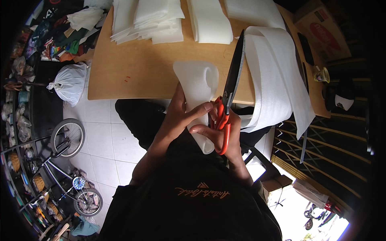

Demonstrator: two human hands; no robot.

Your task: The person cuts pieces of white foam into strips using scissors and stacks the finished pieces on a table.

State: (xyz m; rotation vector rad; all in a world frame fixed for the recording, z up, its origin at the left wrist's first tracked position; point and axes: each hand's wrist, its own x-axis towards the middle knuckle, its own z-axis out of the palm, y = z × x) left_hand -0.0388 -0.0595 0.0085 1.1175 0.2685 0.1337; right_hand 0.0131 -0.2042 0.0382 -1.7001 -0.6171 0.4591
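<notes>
My left hand (177, 108) is closed around a folded piece of white foam sheet (197, 78), its thumb pressed across the front. The piece bends over in a rounded loop at its top and narrows toward my lap. Close beside it, my right hand (232, 138) grips large scissors (234, 72) by their orange handles. Their dark blades lie together and point away over the table edge. My right thumb reaches to the foam's lower part; whether it presses on it, I cannot tell. A long looped strip of white foam (269, 76) hangs over the table's edge right of the scissors.
On the wooden table (140, 76), foam sheets (157, 18) are stacked at the far left, with another folded stack (211, 22) beside them. A cup (321, 75) and a carton (321, 32) are at the right. A white bag (70, 82) and a bicycle (56, 170) stand left.
</notes>
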